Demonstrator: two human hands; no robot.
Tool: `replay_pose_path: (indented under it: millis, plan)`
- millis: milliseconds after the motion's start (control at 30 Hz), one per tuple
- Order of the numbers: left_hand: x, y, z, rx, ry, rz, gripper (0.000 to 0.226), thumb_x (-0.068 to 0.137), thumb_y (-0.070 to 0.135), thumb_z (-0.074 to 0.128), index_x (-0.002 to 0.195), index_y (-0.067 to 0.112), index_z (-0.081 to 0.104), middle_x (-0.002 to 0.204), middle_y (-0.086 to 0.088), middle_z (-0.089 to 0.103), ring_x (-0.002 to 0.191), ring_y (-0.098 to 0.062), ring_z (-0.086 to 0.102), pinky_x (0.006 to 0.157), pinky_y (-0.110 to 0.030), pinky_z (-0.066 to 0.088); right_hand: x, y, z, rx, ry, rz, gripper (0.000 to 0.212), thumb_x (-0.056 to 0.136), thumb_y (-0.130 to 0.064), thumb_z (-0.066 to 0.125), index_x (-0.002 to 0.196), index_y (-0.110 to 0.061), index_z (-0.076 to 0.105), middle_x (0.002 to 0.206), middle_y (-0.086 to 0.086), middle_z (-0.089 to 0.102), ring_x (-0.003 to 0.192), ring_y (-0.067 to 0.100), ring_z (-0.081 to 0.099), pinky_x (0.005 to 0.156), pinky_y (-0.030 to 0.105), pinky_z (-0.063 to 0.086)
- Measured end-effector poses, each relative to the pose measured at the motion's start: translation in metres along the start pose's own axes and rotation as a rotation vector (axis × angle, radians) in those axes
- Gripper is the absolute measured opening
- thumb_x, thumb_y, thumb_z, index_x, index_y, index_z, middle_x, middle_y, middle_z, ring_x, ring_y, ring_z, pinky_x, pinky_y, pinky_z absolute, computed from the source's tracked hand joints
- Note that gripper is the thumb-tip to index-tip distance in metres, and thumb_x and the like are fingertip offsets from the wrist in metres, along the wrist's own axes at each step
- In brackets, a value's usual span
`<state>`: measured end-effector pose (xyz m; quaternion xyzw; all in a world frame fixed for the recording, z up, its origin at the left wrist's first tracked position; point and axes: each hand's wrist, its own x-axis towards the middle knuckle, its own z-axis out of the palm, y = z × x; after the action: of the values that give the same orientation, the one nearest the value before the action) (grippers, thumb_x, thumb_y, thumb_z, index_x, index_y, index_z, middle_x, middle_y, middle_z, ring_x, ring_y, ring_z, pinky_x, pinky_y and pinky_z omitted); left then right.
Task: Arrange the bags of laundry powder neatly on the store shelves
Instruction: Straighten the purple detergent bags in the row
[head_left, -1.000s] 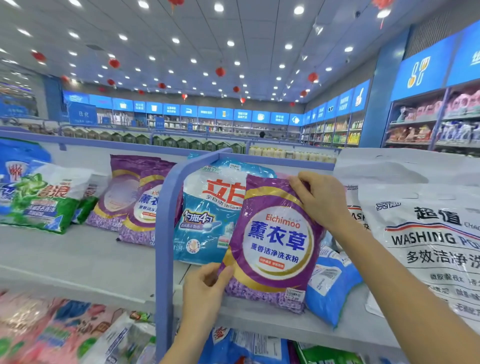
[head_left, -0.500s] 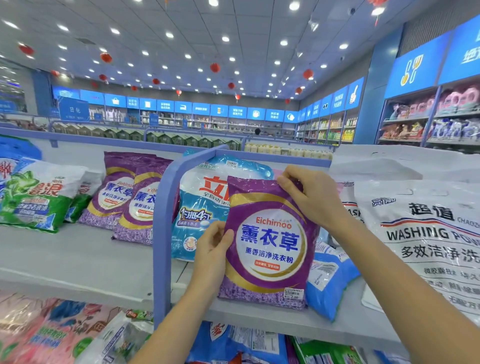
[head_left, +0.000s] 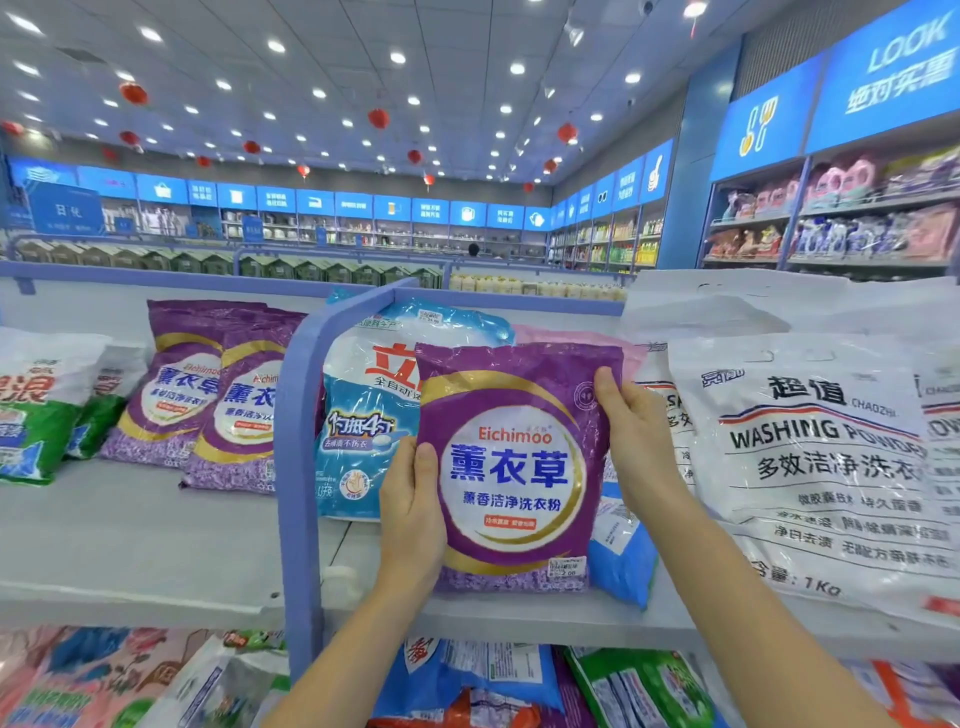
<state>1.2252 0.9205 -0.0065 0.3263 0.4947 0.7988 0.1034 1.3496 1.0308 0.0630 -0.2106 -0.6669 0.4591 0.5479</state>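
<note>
purple lavender bag (head_left: 514, 467) is held upright at the front of the upper shelf (head_left: 156, 545), just right of the blue divider (head_left: 298, 467) and in front of a blue bag (head_left: 363, 415); its left edge is gripped by the left hand (head_left: 413, 514), its upper right edge by the right hand (head_left: 634, 441), thumbs on its face. risk judged: if released here, the soft bag could slump forward off the shelf lip, or be set crooked against the small blue packet (head_left: 623, 561). matching purple bags (head_left: 176, 389) are shelved in the next bay, so misplacement is possible.

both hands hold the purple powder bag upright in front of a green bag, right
No: the head view shows a blue and white bag behind it, not green. The left hand and right hand do hold the purple plastic bag upright.
</note>
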Motion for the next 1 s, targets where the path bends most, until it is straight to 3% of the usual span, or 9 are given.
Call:
replay_pose_path:
  millis: [167, 267, 400, 533, 767, 867, 933, 1000]
  plan:
    - [0.003, -0.009, -0.003, 0.067, -0.016, 0.039, 0.023, 0.098, 0.031, 0.035, 0.106, 0.019, 0.053, 0.102, -0.002, 0.063, 0.097, -0.014, 0.063, 0.078, -0.029, 0.055, 0.005, -0.010, 0.012, 0.127, 0.029, 0.061, 0.035, 0.097, -0.025, 0.044, 0.068, -0.013, 0.057, 0.050, -0.008, 0.063, 0.049, 0.006, 0.059, 0.051, 0.019, 0.048]
    - [-0.001, -0.006, -0.004, 0.075, -0.049, 0.082, 0.016, 0.096, 0.034, 0.035, 0.094, 0.027, 0.049, 0.092, 0.003, 0.063, 0.083, -0.006, 0.064, 0.069, -0.024, 0.055, 0.002, -0.008, 0.014, 0.192, 0.103, 0.146, 0.034, 0.097, -0.027, 0.044, 0.071, -0.014, 0.059, 0.055, -0.008, 0.065, 0.054, 0.010, 0.060, 0.059, 0.025, 0.050]
    - [-0.009, 0.001, -0.010, 0.179, -0.106, 0.255, 0.022, 0.093, 0.051, 0.039, 0.094, 0.031, 0.046, 0.086, 0.013, 0.064, 0.081, -0.002, 0.066, 0.063, -0.025, 0.056, -0.006, -0.012, 0.007, 0.175, 0.184, 0.106, 0.038, 0.098, -0.031, 0.043, 0.070, -0.015, 0.064, 0.069, 0.006, 0.065, 0.072, 0.026, 0.059, 0.076, 0.046, 0.050]
    - [-0.020, 0.017, -0.019, 0.240, -0.125, 0.395, 0.021, 0.086, 0.049, 0.035, 0.091, 0.032, 0.046, 0.086, 0.022, 0.064, 0.079, -0.002, 0.064, 0.061, -0.024, 0.055, -0.016, -0.037, 0.003, 0.195, 0.166, 0.009, 0.036, 0.098, -0.030, 0.042, 0.076, -0.013, 0.064, 0.067, 0.001, 0.067, 0.064, 0.018, 0.062, 0.069, 0.033, 0.052]
    - [-0.049, 0.043, -0.054, 0.469, -0.075, 0.602, 0.013, 0.092, 0.039, 0.031, 0.086, 0.034, 0.042, 0.066, 0.012, 0.052, 0.059, -0.002, 0.054, 0.045, -0.009, 0.035, -0.057, -0.070, 0.006, 0.268, 0.047, 0.018, 0.037, 0.099, -0.030, 0.038, 0.077, -0.016, 0.065, 0.063, -0.005, 0.070, 0.058, 0.009, 0.065, 0.062, 0.026, 0.054]
    - [-0.063, 0.052, -0.074, 0.537, 0.004, 0.561, 0.017, 0.095, 0.029, 0.034, 0.080, 0.033, 0.040, 0.061, 0.010, 0.051, 0.057, -0.004, 0.054, 0.044, -0.012, 0.034, -0.079, -0.079, 0.017, 0.300, -0.017, 0.037, 0.037, 0.099, -0.030, 0.039, 0.075, -0.020, 0.066, 0.066, -0.006, 0.071, 0.061, 0.009, 0.066, 0.067, 0.031, 0.054]
    - [-0.076, 0.057, -0.090, 0.516, 0.036, 0.487, 0.018, 0.094, 0.035, 0.034, 0.082, 0.028, 0.045, 0.062, -0.001, 0.057, 0.059, -0.014, 0.056, 0.048, -0.023, 0.040, -0.094, -0.083, 0.027, 0.338, -0.058, 0.057, 0.038, 0.098, -0.031, 0.040, 0.073, -0.021, 0.066, 0.065, -0.006, 0.071, 0.061, 0.010, 0.065, 0.067, 0.032, 0.054]
    - [-0.090, 0.062, -0.107, 0.475, 0.048, 0.409, 0.033, 0.090, 0.046, 0.034, 0.087, 0.019, 0.052, 0.070, -0.008, 0.062, 0.064, -0.019, 0.058, 0.056, -0.032, 0.043, -0.108, -0.087, 0.041, 0.372, -0.099, 0.071, 0.046, 0.098, -0.032, 0.040, 0.064, -0.024, 0.070, 0.063, -0.006, 0.070, 0.059, 0.011, 0.065, 0.066, 0.032, 0.053]
